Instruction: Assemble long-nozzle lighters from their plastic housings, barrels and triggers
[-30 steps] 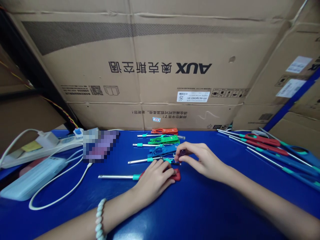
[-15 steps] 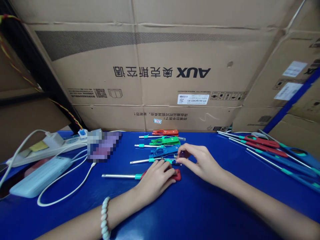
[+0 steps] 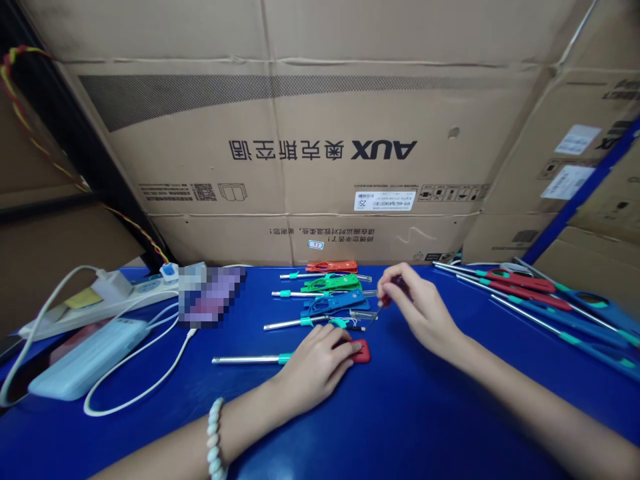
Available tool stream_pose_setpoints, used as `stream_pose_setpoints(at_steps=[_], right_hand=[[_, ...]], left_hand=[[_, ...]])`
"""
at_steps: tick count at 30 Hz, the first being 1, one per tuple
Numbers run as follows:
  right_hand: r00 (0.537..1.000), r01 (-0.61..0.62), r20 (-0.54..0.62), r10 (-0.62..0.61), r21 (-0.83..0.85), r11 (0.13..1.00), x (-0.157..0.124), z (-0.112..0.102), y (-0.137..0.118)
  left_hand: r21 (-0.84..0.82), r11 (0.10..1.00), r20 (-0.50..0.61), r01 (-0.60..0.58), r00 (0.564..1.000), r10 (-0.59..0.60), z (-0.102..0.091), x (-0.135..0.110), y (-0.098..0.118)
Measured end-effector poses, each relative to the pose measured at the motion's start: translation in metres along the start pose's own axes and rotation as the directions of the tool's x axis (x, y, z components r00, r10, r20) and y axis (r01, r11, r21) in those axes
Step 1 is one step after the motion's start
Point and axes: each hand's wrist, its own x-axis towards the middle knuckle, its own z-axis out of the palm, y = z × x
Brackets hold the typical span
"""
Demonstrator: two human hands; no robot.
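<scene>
My left hand (image 3: 323, 360) lies over a red long-nosed lighter (image 3: 361, 351), its fingers curled down on the handle and holding it against the table. The lighter's metal tube sticks out to the left, with a teal collar beside my fingers. In my right hand (image 3: 420, 307) is a small screwdriver (image 3: 387, 300) with a dark red handle. Its thin shaft slants down and left, the tip above the table near the lighter's end. Just behind lie opened lighter parts: a blue shell (image 3: 335, 303), a green shell (image 3: 333, 283) and an orange shell (image 3: 331, 266), with metal tubes alongside.
Several red and blue long lighters (image 3: 530, 283) lie at the right. A light blue power bank (image 3: 90, 360), white cables and a power strip (image 3: 145, 287) occupy the left, beside a blurred-out object (image 3: 213, 297). A large cardboard box (image 3: 300, 100) stands behind the blue table (image 3: 415, 427).
My right hand has moved right and slightly up with the screwdriver, whose shaft now shows. My left hand stays on the red lighter. The view has shifted slightly.
</scene>
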Motion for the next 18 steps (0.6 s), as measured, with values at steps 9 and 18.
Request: stream_pose_setpoints(at_steps=[9, 18], right_hand=[[0.845, 0.193, 0.529, 0.079, -0.440, 0.877, -0.021, 0.030, -0.003], [0.794, 0.228, 0.597, 0.112, -0.464, 0.856, -0.023, 0.043, -0.010]], left_hand=[[0.086, 0.908, -0.354, -0.411, 0.839, 0.413, -0.010, -0.008, 0.021], [0.322, 0.644, -0.309, -0.694, 0.566, 0.764, -0.003, -0.013, 0.026]])
